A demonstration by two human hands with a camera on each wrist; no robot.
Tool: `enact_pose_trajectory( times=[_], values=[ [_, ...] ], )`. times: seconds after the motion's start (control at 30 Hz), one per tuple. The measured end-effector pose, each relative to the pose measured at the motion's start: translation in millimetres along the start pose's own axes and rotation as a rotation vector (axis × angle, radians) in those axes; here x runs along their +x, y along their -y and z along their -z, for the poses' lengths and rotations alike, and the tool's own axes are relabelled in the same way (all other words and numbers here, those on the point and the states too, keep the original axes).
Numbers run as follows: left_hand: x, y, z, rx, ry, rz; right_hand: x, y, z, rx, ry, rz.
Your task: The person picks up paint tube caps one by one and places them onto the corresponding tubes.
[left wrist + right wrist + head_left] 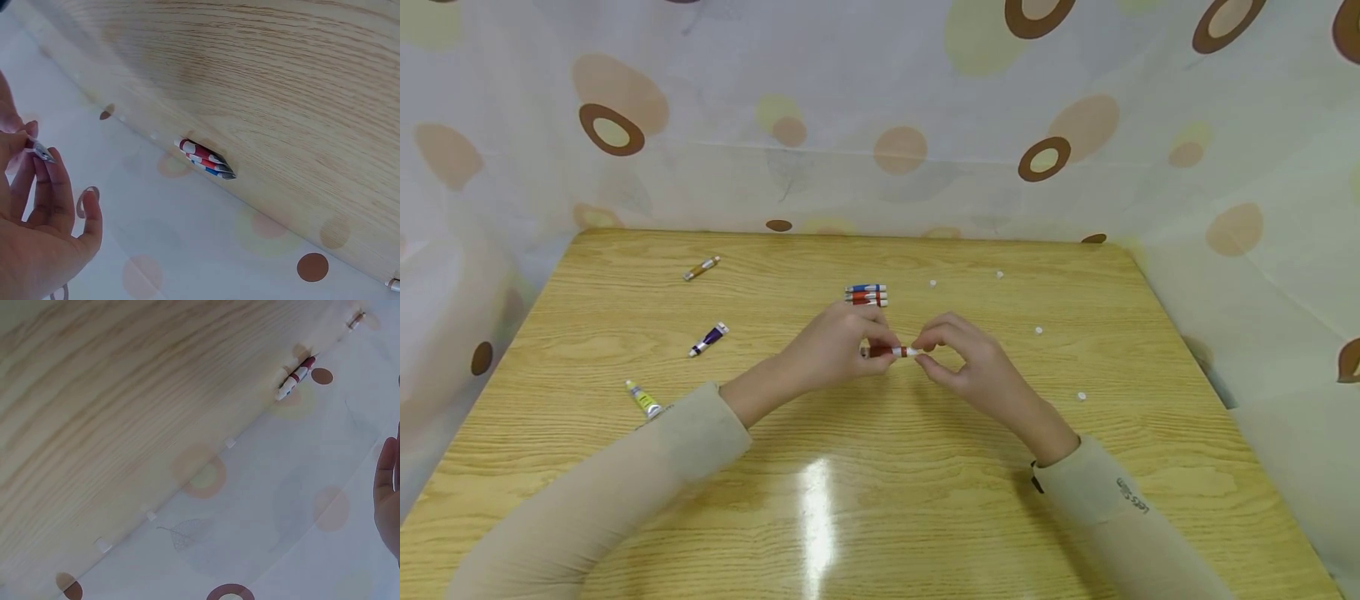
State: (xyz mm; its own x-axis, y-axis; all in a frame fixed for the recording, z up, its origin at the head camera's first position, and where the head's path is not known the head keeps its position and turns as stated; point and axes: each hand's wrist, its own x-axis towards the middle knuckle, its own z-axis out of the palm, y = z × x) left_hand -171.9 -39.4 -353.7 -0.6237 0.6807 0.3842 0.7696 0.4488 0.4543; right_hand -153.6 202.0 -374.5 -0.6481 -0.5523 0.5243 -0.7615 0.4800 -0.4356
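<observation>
Over the middle of the table, my left hand [842,346] [50,231] pinches a small brownish-red paint tube [904,352] between thumb and fingers, its white end pointing right. Thumb and forefinger of my right hand [973,358] [389,500] pinch that white cap end. In the left wrist view the tube's silvery crimped end [42,152] sticks out from the fingers. Just beyond the left hand lies a row of paint tubes side by side: a blue tube [865,288], a red tube [867,296] and a darker red tube [203,152], partly hidden in the head view.
On the left lie an ochre tube [702,267], a purple tube [708,339] and a yellow tube [642,399], the yellow one partly behind the left sleeve. Several small white caps [1039,331] are scattered on the right. A patterned cloth [850,108] hangs behind the wooden table [925,517].
</observation>
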Motion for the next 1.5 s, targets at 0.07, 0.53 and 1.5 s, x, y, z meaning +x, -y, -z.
enact_pose_trajectory(
  times=[0.07, 0.53, 1.5],
  values=[
    [0.3, 0.2, -0.4, -0.006, -0.003, -0.004, 0.5, -0.3, -0.7, -0.004, -0.002, 0.005],
    [1.5, -1.5, 0.8, 0.034, -0.012, -0.024, 1.4, 0.1, 1.6, -0.015, 0.009, -0.005],
    [0.3, -2.9, 1.9, 0.112, 0.045, 0.031, 2.3, -3.5, -2.1, -0.049, 0.017, 0.056]
  ],
)
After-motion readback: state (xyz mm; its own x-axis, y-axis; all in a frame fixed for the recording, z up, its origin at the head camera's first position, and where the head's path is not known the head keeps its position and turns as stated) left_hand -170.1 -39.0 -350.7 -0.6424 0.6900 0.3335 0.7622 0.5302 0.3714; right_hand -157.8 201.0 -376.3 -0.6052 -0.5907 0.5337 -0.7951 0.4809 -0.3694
